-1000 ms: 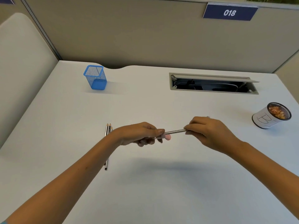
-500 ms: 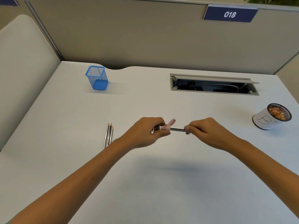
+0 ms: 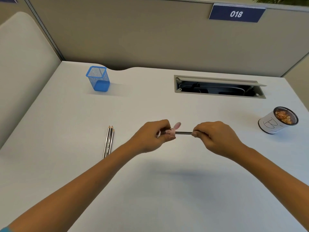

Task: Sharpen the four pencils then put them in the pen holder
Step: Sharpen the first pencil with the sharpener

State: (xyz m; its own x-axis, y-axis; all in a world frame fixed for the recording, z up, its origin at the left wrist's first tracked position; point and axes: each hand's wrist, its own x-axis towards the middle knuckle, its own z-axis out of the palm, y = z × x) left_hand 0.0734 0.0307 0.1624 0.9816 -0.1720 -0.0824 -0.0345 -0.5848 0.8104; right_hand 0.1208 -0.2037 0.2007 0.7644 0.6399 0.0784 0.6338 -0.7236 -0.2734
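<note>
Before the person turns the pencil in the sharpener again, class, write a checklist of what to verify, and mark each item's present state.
1. Left hand grips the pink sharpener: ok.
2. Right hand grips the pencil: ok.
3. Pencil tip seated in the sharpener: ok, the shaft runs straight into it, though the tip itself is hidden.
4. Tip already sharp: cannot tell.
5. Three other pencils lie together on the desk, left of the hands: ok.
6. Blue pen holder upright and holding nothing: ok.
</note>
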